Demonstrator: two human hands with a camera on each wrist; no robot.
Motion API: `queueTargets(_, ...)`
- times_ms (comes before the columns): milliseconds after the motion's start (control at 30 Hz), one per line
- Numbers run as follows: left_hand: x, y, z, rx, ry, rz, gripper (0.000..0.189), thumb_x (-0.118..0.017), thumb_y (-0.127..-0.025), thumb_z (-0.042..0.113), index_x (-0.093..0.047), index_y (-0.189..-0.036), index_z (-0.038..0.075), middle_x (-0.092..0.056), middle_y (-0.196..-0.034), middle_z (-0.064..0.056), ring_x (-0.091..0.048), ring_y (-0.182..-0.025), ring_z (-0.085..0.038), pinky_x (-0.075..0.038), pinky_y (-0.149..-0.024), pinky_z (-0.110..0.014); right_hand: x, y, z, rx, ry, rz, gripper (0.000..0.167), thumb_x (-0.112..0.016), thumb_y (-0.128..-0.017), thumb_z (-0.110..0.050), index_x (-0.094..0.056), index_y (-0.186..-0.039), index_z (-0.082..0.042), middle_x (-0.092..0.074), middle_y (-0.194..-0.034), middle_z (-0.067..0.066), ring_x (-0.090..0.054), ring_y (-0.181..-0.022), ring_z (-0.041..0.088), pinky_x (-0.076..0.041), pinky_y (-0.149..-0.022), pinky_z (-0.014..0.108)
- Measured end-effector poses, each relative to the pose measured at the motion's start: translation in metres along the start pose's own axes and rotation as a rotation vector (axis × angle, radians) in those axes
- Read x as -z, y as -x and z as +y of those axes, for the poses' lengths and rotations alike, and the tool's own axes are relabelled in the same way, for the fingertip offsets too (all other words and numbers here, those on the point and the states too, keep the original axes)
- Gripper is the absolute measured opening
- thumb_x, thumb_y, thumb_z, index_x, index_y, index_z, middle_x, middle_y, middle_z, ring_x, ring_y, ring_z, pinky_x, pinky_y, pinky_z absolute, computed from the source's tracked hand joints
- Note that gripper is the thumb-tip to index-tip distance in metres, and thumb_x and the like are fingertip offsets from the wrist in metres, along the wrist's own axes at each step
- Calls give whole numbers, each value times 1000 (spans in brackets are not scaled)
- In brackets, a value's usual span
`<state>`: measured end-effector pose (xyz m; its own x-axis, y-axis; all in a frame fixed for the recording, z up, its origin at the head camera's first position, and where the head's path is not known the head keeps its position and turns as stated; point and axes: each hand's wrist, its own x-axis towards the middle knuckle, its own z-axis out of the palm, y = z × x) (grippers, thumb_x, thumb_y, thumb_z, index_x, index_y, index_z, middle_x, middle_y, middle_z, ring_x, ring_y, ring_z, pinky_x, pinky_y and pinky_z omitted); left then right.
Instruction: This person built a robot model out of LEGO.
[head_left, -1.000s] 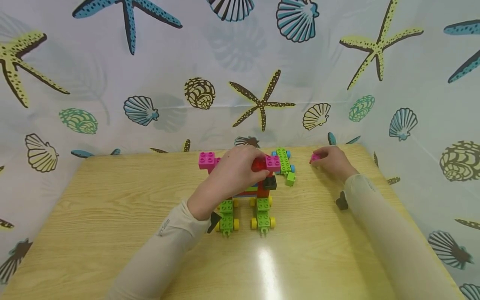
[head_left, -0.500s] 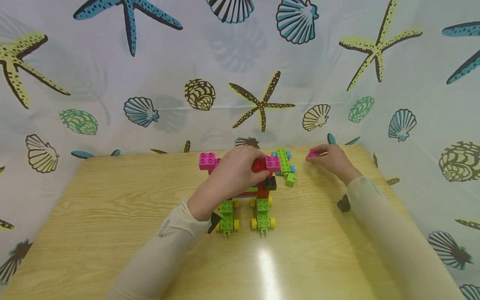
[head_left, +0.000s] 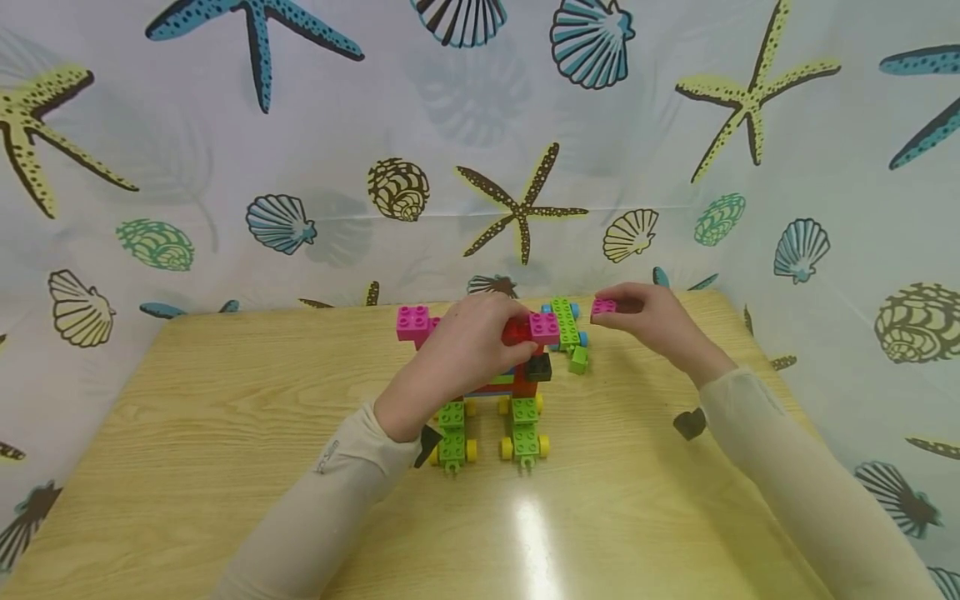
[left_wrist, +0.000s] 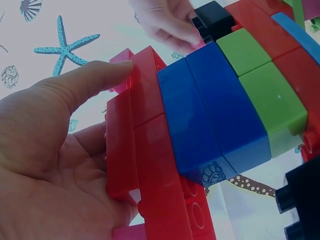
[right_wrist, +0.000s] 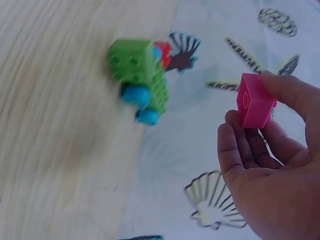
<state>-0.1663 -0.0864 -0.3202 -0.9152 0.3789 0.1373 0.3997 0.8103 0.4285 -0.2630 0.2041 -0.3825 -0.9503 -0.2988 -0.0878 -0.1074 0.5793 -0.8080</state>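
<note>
My left hand [head_left: 465, 354] grips the top of a toy-brick figure, thumb against its red bricks [left_wrist: 150, 95]. Below these come blue bricks [left_wrist: 210, 105], lime bricks [left_wrist: 260, 70] and more red. Pink bricks [head_left: 412, 322] jut out at both top ends, and a black brick [head_left: 537, 367] sticks out at the side. The figure stands on two green wheeled bases [head_left: 525, 429] with yellow wheels. My right hand [head_left: 660, 321] pinches a small pink brick [right_wrist: 256, 102] between thumb and fingers, raised to the right of the figure. The left hand hides part of the figure's top.
Behind the figure on the right, a green wheeled base [head_left: 564, 323] with blue wheels stands on the wooden table [head_left: 247, 400]. A small lime brick [head_left: 578, 360] is at its front end. A shell-and-starfish cloth [head_left: 337, 150] hangs along the table's back and sides.
My right hand has moved left with the pink brick, towards the figure and the blue-wheeled base. The left hand keeps its grip on the figure without visible movement.
</note>
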Motion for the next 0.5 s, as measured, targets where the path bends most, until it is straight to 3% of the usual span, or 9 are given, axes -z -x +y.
queueTargets(267, 0, 0, 0, 5, 1, -7, 30, -86, -101, 29, -83, -123, 7, -81, -107, -5, -69, -96, -22, -62, -85, -38, -7, 22, -36, 80, -59, -31, 48, -85, -102, -39, -74, -141, -15, -78, -138, 9, -73, -126, 26, -59, -115, 48)
queueTargets(500, 0, 0, -1, 11, 7, -4, 33, -86, -101, 28, -83, -127, 7, -82, -111, -6, -69, -98, -23, -61, -88, -38, -11, 35, -57, 148, -142, -70, 42, -82, -105, -27, -72, -143, -11, -77, -139, 9, -74, -123, 21, -61, -105, 27)
